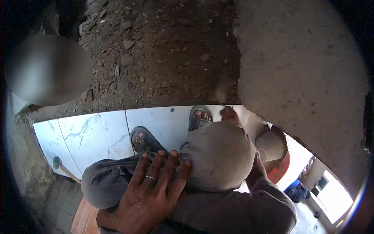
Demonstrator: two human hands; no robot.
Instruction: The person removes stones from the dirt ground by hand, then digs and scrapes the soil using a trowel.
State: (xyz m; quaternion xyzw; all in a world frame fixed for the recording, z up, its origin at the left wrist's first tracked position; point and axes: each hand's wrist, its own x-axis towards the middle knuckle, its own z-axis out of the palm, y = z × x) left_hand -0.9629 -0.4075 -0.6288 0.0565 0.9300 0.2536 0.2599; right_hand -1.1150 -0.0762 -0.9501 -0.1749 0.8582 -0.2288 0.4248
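Observation:
My left hand, with a ring on one finger, lies flat on my trouser leg, fingers spread and holding nothing. Beyond my other knee, my right hand is low at the edge of the white marbled tiles. Its fingers look curled; my knee hides part of the arm, and a blurred brownish shape shows just past the hand. I cannot make out what it holds. Both my sandaled feet rest on the tiles, which border a bed of loose brown soil.
A mallet with a wooden handle lies at the left end of the tiles. Right of my knee stands a grey and red bucket-like container. A rough grey slab borders the soil. Farther off is a person in blue.

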